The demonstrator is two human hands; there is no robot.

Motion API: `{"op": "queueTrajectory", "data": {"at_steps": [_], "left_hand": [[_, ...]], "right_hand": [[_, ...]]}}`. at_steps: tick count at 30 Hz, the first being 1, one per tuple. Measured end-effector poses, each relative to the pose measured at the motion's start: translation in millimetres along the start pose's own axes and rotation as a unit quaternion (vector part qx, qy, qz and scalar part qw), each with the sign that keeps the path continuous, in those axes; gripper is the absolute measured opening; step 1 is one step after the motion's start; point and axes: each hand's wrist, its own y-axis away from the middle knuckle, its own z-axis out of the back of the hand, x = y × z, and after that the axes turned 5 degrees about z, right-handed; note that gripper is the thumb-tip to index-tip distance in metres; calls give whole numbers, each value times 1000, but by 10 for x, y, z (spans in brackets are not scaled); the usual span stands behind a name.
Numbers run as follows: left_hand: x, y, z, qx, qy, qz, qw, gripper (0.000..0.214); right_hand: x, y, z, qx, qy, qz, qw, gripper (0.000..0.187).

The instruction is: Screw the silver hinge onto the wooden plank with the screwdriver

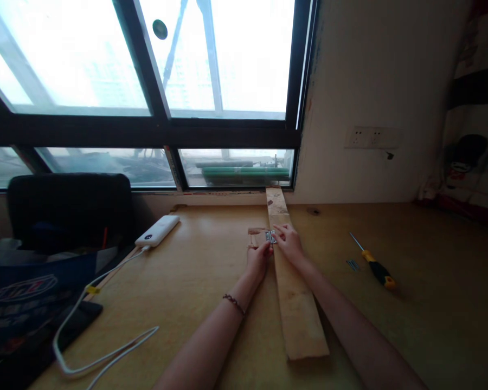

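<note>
A long wooden board (296, 303) lies lengthwise on the table, its far end near the window. Beside it on the left sits a small wooden block (257, 232), and a metal hinge (268, 236) spans the seam between the two. My left hand (259, 259) is closed around the near side of the block, thumb against the hinge's lower edge. From the right, my right hand (289, 244) rests over the board with its fingertips pinching and pressing the hinge's right leaf. Part of the block and hinge is hidden by my fingers.
To the right on the table (431, 303) lie a yellow-and-black screwdriver (378, 268) and several screws (352, 265). A white power bank (158, 231) with a white cable (124, 349) lies left. Behind it stands a black chair (69, 211); a dark blue bag (36, 298) is alongside.
</note>
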Motion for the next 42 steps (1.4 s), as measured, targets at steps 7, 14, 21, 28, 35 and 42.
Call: {"op": "queueTrajectory", "data": {"at_steps": [7, 14, 21, 28, 35, 42], "left_hand": [[29, -55, 25, -20, 0, 6, 1000, 23], [29, -54, 20, -26, 2, 13, 1000, 22], [24, -33, 22, -23, -4, 13, 1000, 22], [13, -22, 17, -16, 2, 16, 1000, 19], [-4, -7, -3, -16, 7, 12, 1000, 18], [-8, -1, -6, -23, 6, 17, 1000, 18]], "right_hand": [[-264, 516, 890, 5, 148, 27, 989, 20], [-827, 828, 1463, 49, 426, -164, 889, 21], [-913, 858, 1439, 93, 456, -229, 855, 22], [-958, 871, 1443, 97, 451, -228, 857, 25], [-932, 862, 1407, 91, 447, -204, 866, 22], [-971, 866, 1352, 47, 364, -187, 911, 20]]}}
